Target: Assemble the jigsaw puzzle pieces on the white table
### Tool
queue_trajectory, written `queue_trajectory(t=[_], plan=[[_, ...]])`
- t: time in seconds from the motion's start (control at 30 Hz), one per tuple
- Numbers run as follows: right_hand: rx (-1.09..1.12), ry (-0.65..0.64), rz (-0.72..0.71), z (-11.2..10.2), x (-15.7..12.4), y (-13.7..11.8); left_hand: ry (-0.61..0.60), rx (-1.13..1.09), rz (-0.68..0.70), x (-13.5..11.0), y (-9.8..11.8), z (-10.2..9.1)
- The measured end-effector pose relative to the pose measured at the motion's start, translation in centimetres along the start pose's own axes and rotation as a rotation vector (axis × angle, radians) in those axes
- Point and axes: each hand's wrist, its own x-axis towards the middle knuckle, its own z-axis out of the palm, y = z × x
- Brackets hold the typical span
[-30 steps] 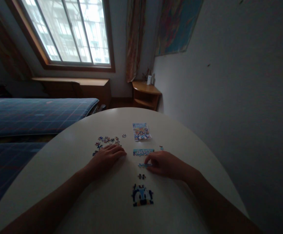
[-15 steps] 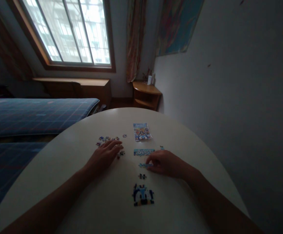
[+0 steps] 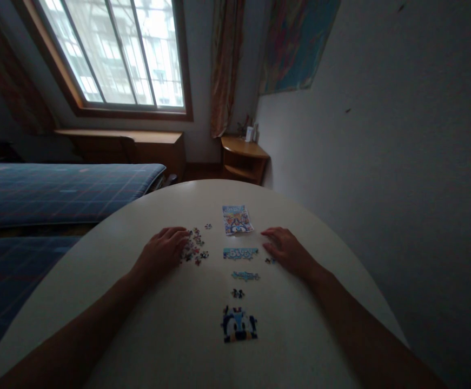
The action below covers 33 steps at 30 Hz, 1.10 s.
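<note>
- Head view, surface: a round white table [image 3: 170,335] lies beneath both hands.
- Room: plaid mattress [image 3: 57,194] left of the left hand [image 3: 161,250], window [image 3: 109,54] far beyond it; pale wall [image 3: 360,178] right of the right hand [image 3: 286,247].
- Left hand: relaxed, unclenched, fingertips touching and partly covering loose puzzle pieces [image 3: 197,252] at its right.
- Right hand: released, thumb and forefinger parted, partly hiding small pieces [image 3: 269,260] below its thumb.
- Between hands: lettered strip [image 3: 240,253]; printed sheet [image 3: 237,221] beyond; narrow strip [image 3: 245,276], dark pieces [image 3: 238,294], face section [image 3: 239,327] nearer.

A rounded white table [image 3: 170,335] bears loose puzzle pieces [image 3: 196,251], joined sections [image 3: 239,326] and a printed sheet [image 3: 236,220].
</note>
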Motion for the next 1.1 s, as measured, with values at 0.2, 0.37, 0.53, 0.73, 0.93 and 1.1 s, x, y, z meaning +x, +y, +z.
queue_trajectory(t=[0.2,0.37,0.53,0.73,0.93,1.1], plan=[[0.032,0.003,-0.022,0.1,0.1,0.3,-0.066,0.034,-0.187,0.1,0.0,-1.6],[0.053,0.001,-0.010,0.3,0.1,0.7,-0.209,0.099,-0.369,0.0,-0.3,-3.8],[0.049,-0.003,0.001,0.3,0.2,0.8,-0.358,0.090,-0.479,-0.2,-0.7,-5.3],[0.027,-0.009,-0.003,0.4,0.2,1.0,-0.445,0.129,-0.537,-0.2,-0.9,-6.1],[-0.005,0.001,-0.005,0.4,0.4,0.6,-0.354,-0.007,-0.382,0.2,2.6,-5.6],[-0.050,0.026,-0.097,0.0,0.3,-1.5,-0.409,-0.131,-0.175,-0.4,5.5,-4.5]])
